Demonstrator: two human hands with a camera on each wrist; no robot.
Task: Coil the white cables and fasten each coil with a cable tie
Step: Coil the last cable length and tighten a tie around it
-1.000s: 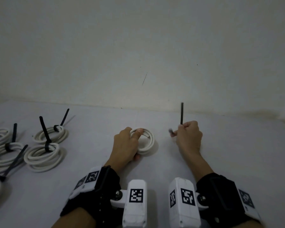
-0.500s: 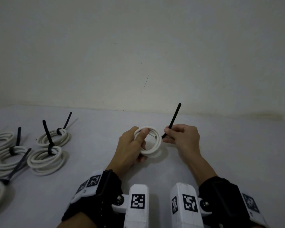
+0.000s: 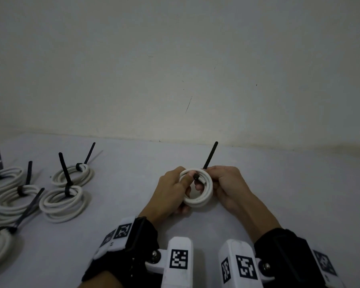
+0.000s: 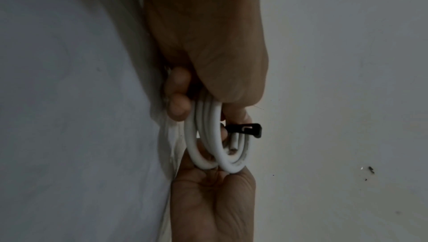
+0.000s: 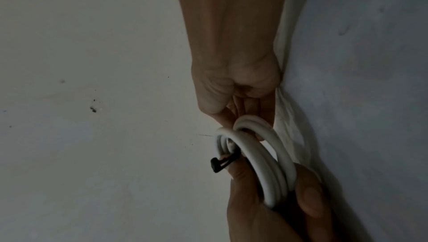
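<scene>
A small white cable coil point(image 3: 205, 197) is held upright over the table, gripped at its left side by my left hand point(image 3: 182, 191). My right hand point(image 3: 216, 179) is at the coil's right side and pinches a black cable tie point(image 3: 211, 155). The tie's tail points up and away, and its head point(image 3: 196, 176) pokes through the middle of the coil. In the left wrist view the tie head point(image 4: 251, 130) shows beside the coil point(image 4: 206, 136). The right wrist view shows the coil point(image 5: 264, 156) and tie head point(image 5: 219, 165) between both hands.
Several white coils, each with a black tie, lie on the left of the table: one point(image 3: 62, 201) nearest, one point(image 3: 74, 173) behind it, others point(image 3: 6, 179) toward the left edge. A pale wall point(image 3: 175, 69) closes the table's far side.
My right hand has moved left to the coil with the tie and put the tie's head through the coil's middle. My left hand has tipped the coil upright off the table.
</scene>
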